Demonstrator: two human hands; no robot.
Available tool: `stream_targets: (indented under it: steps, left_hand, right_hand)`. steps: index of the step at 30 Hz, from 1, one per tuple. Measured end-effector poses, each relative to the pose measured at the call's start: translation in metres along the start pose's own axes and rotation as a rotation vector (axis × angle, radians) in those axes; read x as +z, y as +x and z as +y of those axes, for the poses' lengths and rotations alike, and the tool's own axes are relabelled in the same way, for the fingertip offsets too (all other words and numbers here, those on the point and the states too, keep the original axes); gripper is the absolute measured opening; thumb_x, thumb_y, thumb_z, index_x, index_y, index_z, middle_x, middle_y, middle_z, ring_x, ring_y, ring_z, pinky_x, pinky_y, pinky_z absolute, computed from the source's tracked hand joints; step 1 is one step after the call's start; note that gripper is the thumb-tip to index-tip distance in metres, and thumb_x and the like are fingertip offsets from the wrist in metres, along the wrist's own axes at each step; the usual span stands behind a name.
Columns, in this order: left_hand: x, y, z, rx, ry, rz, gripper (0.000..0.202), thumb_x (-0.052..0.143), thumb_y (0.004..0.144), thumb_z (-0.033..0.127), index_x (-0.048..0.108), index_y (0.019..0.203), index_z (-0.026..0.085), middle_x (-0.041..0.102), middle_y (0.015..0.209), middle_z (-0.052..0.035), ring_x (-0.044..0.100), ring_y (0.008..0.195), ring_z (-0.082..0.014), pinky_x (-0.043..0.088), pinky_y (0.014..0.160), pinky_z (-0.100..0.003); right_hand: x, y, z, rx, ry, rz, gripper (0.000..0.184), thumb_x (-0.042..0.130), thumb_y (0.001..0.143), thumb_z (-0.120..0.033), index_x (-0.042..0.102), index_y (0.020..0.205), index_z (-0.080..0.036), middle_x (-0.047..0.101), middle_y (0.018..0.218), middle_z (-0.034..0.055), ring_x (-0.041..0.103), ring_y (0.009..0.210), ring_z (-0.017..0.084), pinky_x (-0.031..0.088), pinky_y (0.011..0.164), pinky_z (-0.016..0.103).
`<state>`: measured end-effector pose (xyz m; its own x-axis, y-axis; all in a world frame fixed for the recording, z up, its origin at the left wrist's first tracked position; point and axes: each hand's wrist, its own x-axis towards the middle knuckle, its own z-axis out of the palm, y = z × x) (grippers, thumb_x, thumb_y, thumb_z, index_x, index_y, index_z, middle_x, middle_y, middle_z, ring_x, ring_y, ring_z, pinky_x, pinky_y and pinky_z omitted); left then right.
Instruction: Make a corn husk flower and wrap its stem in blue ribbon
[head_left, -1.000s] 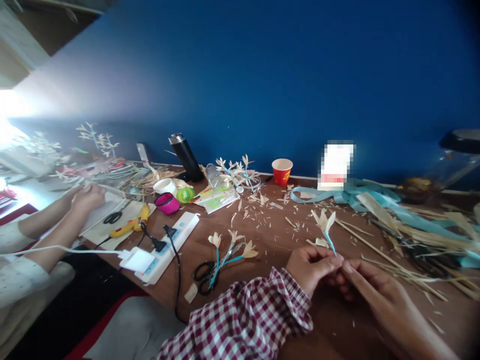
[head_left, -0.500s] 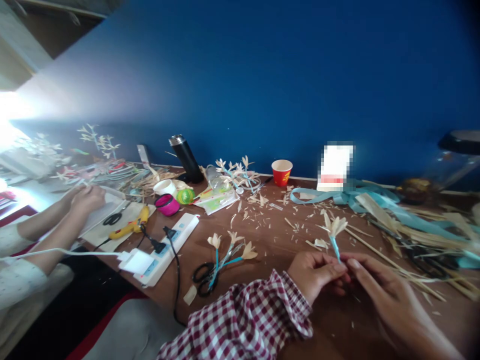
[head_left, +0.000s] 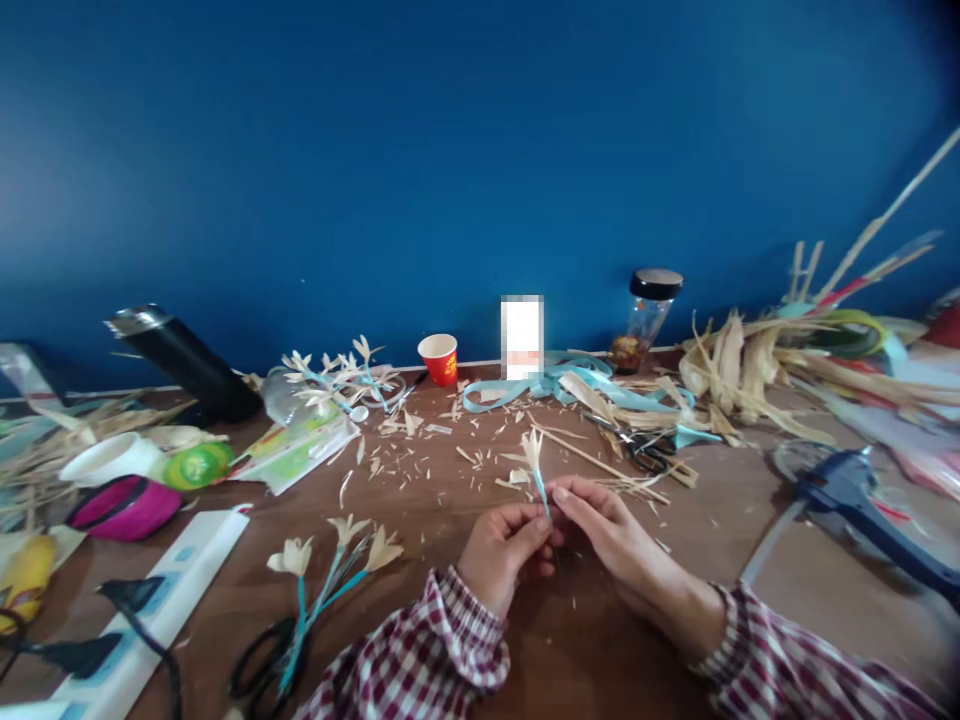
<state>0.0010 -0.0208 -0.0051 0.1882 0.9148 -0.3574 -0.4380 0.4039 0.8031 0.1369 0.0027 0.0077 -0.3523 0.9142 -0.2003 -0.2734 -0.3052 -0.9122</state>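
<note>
A cream-coloured handmade flower (head_left: 533, 450) with a pale blue wrapped stem stands upright between my hands. My left hand (head_left: 504, 550) pinches the lower stem between thumb and fingers. Higher on the stem, my right hand (head_left: 611, 530) has its thumb and fingertips closed on the blue wrapping. Several finished-looking flowers (head_left: 337, 560) with blue stems lie to the left, resting over black-handled scissors (head_left: 259, 660). Small husk scraps (head_left: 409, 470) are scattered on the brown table (head_left: 427, 560) beyond my hands.
Left are a power strip (head_left: 169, 590), pink pouch (head_left: 126, 508) and black flask (head_left: 187, 360). A red paper cup (head_left: 441, 360), blue ribbon (head_left: 592, 380) and glass jar (head_left: 641, 320) stand along the wall. Dried husks (head_left: 727, 370) and a blue glue gun (head_left: 870, 510) are at right.
My view has swung to the right, so the co-worker's arms left the picture and the glue gun and husk pile came in. Both hands still hold the flower's stem.
</note>
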Motion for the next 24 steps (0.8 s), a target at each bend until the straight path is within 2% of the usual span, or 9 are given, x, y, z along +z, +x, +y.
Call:
stream_targets:
  steps: [3, 8, 14, 19, 24]
  left_hand:
    - [0.0009, -0.0001, -0.0001, -0.029, -0.022, -0.020, 0.031, 0.078, 0.060, 0.036, 0.069, 0.075, 0.011, 0.062, 0.060, -0.0017, 0.050, 0.049, -0.0055, 0.045, 0.043, -0.016]
    - [0.0012, -0.0001, -0.0028, -0.063, -0.025, -0.055, 0.029, 0.079, 0.060, 0.035, 0.066, 0.070, 0.011, 0.062, 0.060, -0.0018, 0.050, 0.048, -0.0054, 0.044, 0.041, -0.015]
    - [0.0002, 0.0008, -0.0048, -0.067, -0.034, -0.060, 0.027, 0.080, 0.059, 0.032, 0.065, 0.068, 0.011, 0.062, 0.059, -0.0016, 0.051, 0.047, -0.0054, 0.046, 0.041, -0.015]
    - [0.0014, -0.0006, -0.0009, -0.086, -0.057, -0.040, 0.029, 0.080, 0.058, 0.033, 0.068, 0.073, 0.011, 0.062, 0.058, -0.0015, 0.051, 0.047, -0.0051, 0.045, 0.041, -0.015]
    - [0.0015, -0.0010, 0.0003, -0.125, -0.073, -0.071, 0.033, 0.081, 0.057, 0.034, 0.070, 0.078, 0.011, 0.061, 0.059, -0.0014, 0.050, 0.047, -0.0052, 0.044, 0.040, -0.015]
  right_hand:
    - [-0.0022, 0.0013, 0.0001, 0.033, 0.091, -0.056, 0.026, 0.063, 0.079, -0.040, 0.065, 0.081, -0.013, 0.057, 0.058, -0.0020, 0.049, 0.052, 0.008, 0.041, 0.052, 0.020]
    - [-0.0044, 0.0021, -0.0013, 0.028, 0.093, -0.155, 0.027, 0.063, 0.079, -0.039, 0.064, 0.075, -0.012, 0.055, 0.053, -0.0022, 0.048, 0.048, 0.007, 0.037, 0.048, 0.018]
    - [-0.0039, 0.0008, -0.0033, -0.015, 0.060, -0.135, 0.028, 0.066, 0.077, -0.039, 0.063, 0.070, -0.012, 0.053, 0.051, -0.0028, 0.047, 0.046, 0.007, 0.037, 0.047, 0.018]
    - [-0.0044, 0.0022, -0.0019, 0.038, 0.139, -0.139, 0.029, 0.061, 0.080, -0.040, 0.066, 0.080, -0.011, 0.055, 0.055, -0.0019, 0.049, 0.047, 0.007, 0.040, 0.048, 0.018]
    - [-0.0053, 0.0038, -0.0008, 0.083, 0.253, -0.145, 0.027, 0.061, 0.080, -0.038, 0.064, 0.087, -0.012, 0.050, 0.052, -0.0046, 0.049, 0.044, 0.008, 0.044, 0.048, 0.021]
